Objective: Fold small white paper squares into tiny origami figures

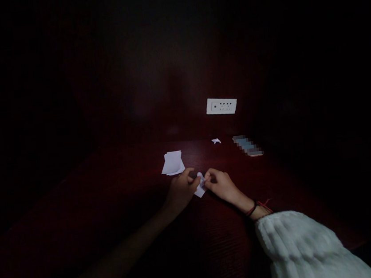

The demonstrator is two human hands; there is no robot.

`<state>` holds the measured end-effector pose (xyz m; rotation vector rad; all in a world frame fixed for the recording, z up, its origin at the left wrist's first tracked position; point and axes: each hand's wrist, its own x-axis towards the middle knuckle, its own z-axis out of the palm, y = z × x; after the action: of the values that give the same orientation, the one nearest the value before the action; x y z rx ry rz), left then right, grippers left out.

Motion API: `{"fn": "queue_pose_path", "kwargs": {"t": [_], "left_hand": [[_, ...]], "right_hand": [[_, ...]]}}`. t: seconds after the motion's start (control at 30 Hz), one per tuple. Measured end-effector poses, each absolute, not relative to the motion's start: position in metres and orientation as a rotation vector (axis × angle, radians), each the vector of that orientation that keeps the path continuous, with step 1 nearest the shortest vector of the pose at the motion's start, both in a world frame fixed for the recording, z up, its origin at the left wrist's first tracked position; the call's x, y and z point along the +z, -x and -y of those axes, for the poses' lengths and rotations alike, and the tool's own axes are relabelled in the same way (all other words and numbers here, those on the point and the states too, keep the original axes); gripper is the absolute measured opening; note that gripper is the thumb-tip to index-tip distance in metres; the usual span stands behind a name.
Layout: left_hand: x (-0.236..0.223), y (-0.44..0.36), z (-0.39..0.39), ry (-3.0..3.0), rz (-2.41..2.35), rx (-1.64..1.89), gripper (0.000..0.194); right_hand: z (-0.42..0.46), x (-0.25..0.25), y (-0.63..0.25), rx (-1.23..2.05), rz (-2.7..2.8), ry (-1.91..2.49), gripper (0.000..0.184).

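Left hand and right hand meet mid-surface, both pinching small white folded paper piece between fingertips, paper low over dark reddish wooden surface. Stack of white paper sheets just beyond left hand. Tiny white paper scrap and blurred flat phone-like object toward far edge. White wall socket plate above far edge.

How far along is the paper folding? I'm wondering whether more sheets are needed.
One small folded piece already lies near the wall socket. The left hand and right hand both pinch a white paper on the table, partly folded. A stack of sheets remains unfolded.
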<state>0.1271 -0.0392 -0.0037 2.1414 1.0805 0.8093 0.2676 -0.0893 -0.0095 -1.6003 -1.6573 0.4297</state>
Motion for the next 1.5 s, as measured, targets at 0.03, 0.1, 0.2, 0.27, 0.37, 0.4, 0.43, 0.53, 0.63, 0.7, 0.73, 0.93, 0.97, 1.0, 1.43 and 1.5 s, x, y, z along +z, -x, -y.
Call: {"fn": "queue_pose_path", "kwargs": {"t": [0.03, 0.1, 0.2, 0.27, 0.37, 0.4, 0.43, 0.53, 0.63, 0.7, 0.73, 0.93, 0.97, 1.0, 1.43, 1.5], "left_hand": [[-0.002, -0.127, 0.039, -2.132, -1.083, 0.793, 0.029], [0.0, -0.126, 0.04, -2.155, -1.066, 0.766, 0.023], [0.002, -0.125, 0.041, -2.244, -1.03, 0.767, 0.021], [0.001, -0.124, 0.041, -2.275, -1.013, 0.779, 0.021], [-0.005, -0.123, 0.037, -2.235, -1.003, 0.771, 0.019], [-0.008, -0.123, 0.036, -2.202, -1.0, 0.757, 0.019], [-0.011, -0.123, 0.034, -2.159, -0.997, 0.742, 0.019], [-0.018, -0.124, 0.03, -2.051, -0.962, 0.705, 0.019], [-0.019, -0.123, 0.028, -2.057, -0.924, 0.682, 0.016], [-0.017, -0.122, 0.028, -2.101, -0.909, 0.655, 0.013], [-0.015, -0.121, 0.027, -2.121, -0.91, 0.64, 0.011], [-0.016, -0.12, 0.024, -2.174, -0.968, 0.704, 0.011], [-0.017, -0.12, 0.024, -2.162, -0.974, 0.709, 0.013], [-0.019, -0.12, 0.023, -2.146, -0.977, 0.703, 0.017], [-0.015, -0.122, 0.03, -2.161, -0.822, 0.812, 0.012], [-0.015, -0.123, 0.032, -2.198, -0.804, 0.878, 0.011]], "right_hand": [[0.089, -0.01, -0.268, 0.43, 1.663, 1.601, 0.004], [0.089, -0.01, -0.268, 0.43, 1.67, 1.604, 0.005], [0.089, -0.009, -0.267, 0.43, 1.655, 1.609, 0.006], [0.09, -0.008, -0.267, 0.454, 1.627, 1.604, 0.012], [0.091, -0.007, -0.267, 0.502, 1.612, 1.567, 0.022], [0.091, -0.007, -0.268, 0.515, 1.622, 1.555, 0.023], [0.091, -0.007, -0.268, 0.53, 1.633, 1.547, 0.023], [0.09, -0.01, -0.27, 0.591, 1.626, 1.555, 0.021], [0.087, -0.014, -0.272, 0.66, 1.585, 1.558, 0.02], [0.086, -0.015, -0.273, 0.691, 1.577, 1.548, 0.018], [0.086, -0.016, -0.274, 0.705, 1.584, 1.542, 0.017], [0.088, -0.014, -0.273, 0.639, 1.665, 1.548, 0.014], [0.089, -0.014, -0.272, 0.62, 1.663, 1.538, 0.014], [0.089, -0.014, -0.272, 0.61, 1.659, 1.522, 0.014], [0.092, -0.01, -0.27, 0.509, 1.668, 1.479, 0.012], [0.094, -0.008, -0.27, 0.463, 1.689, 1.451, 0.012]]}}
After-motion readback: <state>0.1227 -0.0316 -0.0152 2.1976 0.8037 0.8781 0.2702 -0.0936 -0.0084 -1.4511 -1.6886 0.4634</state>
